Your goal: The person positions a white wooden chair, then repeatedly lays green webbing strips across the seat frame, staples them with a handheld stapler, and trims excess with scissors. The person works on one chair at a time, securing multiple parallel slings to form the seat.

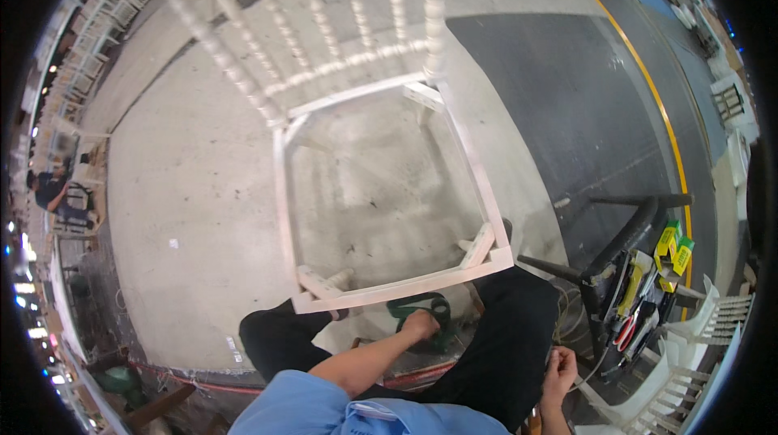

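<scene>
A white wooden chair frame stands in front of me, its seat opening bare and its back of turned spindles on the far side. Its near rail is close to my knees. Below that rail, between my legs, my left hand is closed at a green loop-shaped thing, which it seems to grip; the fingers are partly hidden. My right hand is beside my right thigh with its fingers curled together. Whatever those fingers hold, if anything, is too small to make out. Neither hand touches the chair frame.
To my right, a dark stand bears hand tools, among them red-handled pliers, and yellow-green boxes. White chair parts lie beyond it. Another person sits far left near rows of white chairs.
</scene>
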Available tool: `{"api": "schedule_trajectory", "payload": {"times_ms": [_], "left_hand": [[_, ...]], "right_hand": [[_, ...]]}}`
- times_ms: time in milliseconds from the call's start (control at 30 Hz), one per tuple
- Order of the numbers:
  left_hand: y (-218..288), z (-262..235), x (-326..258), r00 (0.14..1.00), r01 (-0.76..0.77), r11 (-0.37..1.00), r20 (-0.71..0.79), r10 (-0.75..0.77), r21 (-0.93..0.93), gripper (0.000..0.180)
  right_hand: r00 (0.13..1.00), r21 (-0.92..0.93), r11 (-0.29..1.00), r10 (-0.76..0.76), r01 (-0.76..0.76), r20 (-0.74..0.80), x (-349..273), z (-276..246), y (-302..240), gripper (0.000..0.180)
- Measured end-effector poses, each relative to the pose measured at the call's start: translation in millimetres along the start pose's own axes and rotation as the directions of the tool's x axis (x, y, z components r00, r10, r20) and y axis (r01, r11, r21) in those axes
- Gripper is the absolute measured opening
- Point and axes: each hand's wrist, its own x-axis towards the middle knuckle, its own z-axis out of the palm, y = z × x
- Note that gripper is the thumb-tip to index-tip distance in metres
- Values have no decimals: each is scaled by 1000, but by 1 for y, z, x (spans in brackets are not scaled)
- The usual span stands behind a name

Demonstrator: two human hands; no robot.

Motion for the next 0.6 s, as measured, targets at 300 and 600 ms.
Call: {"api": "schedule_trajectory", "payload": {"times_ms": [300,600], "left_hand": [[33,-106,-179,971,-236,-59,-238,19,-970,23],[33,-91,-210,722,-627,381,-690,-41,-679,27]], "right_hand": [[581,281,960,-231,5,780,-86,93,-130,27],[540,574,818,-472,-25,697,-100,117,-159,21]]}}
